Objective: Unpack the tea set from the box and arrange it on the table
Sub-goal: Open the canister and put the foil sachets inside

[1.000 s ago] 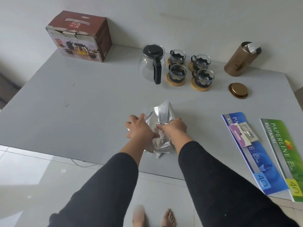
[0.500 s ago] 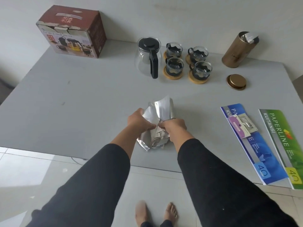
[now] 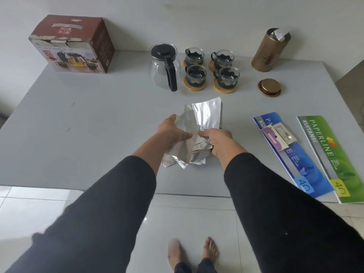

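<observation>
Both hands meet over a crumpled silver foil bag (image 3: 206, 117) near the front middle of the grey counter (image 3: 98, 119). The left hand (image 3: 173, 131) lies with its fingers curled against the bag's left side, and the right hand (image 3: 216, 140) is closed around a bunch of small silver sachets (image 3: 199, 152) at the bag's lower end; how many sachets there are I cannot tell, since they overlap and the right hand covers part of them. The underside of the bag is hidden, so I cannot say whether it touches the counter.

At the back of the counter stands the glass teapot (image 3: 164, 69) with its black lid and handle, and just beside it to the right four glass cups (image 3: 212, 70) sit on round wooden coasters in two rows. The box (image 3: 72, 44) stands well apart at the back left corner; its printing is too small to read. A gold canister (image 3: 269, 52) stands at the back right with foil poking from its open top, and its gold lid (image 3: 269, 87) lies on the counter in front of it. Two receipt books (image 3: 315, 154), one blue and one green, lie at the right; the green one runs to the frame's edge. A small packet on the blue book is too blurred to identify.
</observation>
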Tool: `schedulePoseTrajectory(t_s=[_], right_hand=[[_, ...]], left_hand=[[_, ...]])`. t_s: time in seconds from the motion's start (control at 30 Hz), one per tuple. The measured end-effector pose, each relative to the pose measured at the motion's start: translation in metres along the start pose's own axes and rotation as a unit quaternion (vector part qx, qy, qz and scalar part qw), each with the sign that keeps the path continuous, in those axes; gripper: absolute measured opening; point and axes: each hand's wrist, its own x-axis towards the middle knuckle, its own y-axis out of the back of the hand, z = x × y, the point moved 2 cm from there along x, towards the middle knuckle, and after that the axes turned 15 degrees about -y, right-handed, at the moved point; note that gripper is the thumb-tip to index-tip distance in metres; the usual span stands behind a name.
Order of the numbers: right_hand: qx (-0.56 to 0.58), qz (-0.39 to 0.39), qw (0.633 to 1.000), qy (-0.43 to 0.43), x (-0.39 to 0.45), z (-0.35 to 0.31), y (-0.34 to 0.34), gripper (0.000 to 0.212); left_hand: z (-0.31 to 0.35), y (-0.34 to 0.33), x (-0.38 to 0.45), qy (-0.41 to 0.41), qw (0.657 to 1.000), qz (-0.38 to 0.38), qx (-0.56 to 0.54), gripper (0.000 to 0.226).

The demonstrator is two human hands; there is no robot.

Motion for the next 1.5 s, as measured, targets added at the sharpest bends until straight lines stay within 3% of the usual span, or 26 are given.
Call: schedulePoseTrajectory(t_s=[0.17,0.33,0.47,0.63,0.73,0.9,1.03,1.2,1.3,1.5], right_hand=[[-0.014,-0.021,1.0,-0.019,0.0,0.012,0.001,0.02],[-0.081,-0.012,0.996,-0.036,-0.001,0.029,-0.02,0.015],[-0.128,-0.002,0.991,-0.03,0.0,0.034,-0.036,0.027],[-0.19,-0.002,0.982,-0.011,0.001,0.033,-0.047,0.027],[-0.176,-0.02,0.984,0.001,0.004,0.034,-0.046,0.029],[-0.168,-0.033,0.984,0.042,0.003,0.034,-0.047,0.022],[-0.218,-0.042,0.969,0.109,-0.003,0.034,-0.052,0.023],[-0.286,-0.054,0.948,0.13,-0.015,0.038,-0.059,0.054],[-0.294,-0.05,0.941,0.16,-0.019,0.042,-0.062,0.046],[-0.312,0.0,0.925,0.218,-0.017,0.046,-0.067,0.037]], left_hand=[[0.0,-0.004,-0.007,0.005,0.998,-0.026,0.058,0.075],[-0.024,-0.008,-0.022,-0.016,0.988,-0.004,0.153,0.066],[-0.031,-0.008,-0.025,-0.01,0.979,0.016,0.203,0.056],[-0.046,-0.004,-0.025,0.02,0.987,0.026,0.159,0.057],[-0.049,0.002,-0.022,0.042,0.991,0.012,0.124,0.071],[-0.057,0.007,-0.023,0.06,0.996,0.04,0.055,0.07],[-0.067,0.008,-0.032,0.053,0.996,0.071,0.027,0.059],[-0.072,0.005,-0.044,0.041,0.994,0.096,0.023,0.047],[-0.074,0.002,-0.047,0.037,0.993,0.112,0.011,0.036],[-0.075,0.002,-0.048,0.035,0.992,0.12,-0.001,0.037]])
